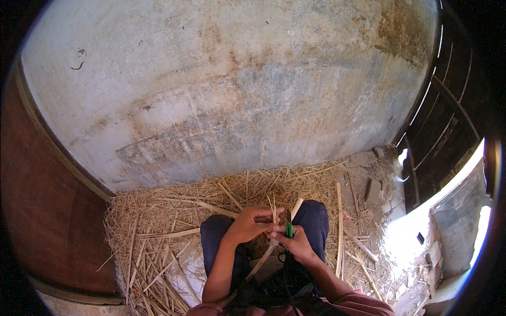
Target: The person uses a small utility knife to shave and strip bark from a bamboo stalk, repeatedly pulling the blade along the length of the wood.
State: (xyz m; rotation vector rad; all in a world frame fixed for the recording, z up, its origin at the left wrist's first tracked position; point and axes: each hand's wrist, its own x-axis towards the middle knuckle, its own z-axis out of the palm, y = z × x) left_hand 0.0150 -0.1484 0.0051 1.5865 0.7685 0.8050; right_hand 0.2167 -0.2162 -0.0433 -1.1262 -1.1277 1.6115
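Strip splitting, apparently in hand.
Left hand (pixel 250 225) pinches the pale strip (pixel 263 259) between the knees (pixel 318 221); right hand (pixel 297 244) grasps the green-handled knife (pixel 289 229); next stroke likely needs steady pressure.

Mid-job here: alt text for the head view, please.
The bare left grip holds thin pale strips while the right grip holds a green-handled tool. Straw-like shavings and longer strips lie around the dark-clad knees, near a stained wall.
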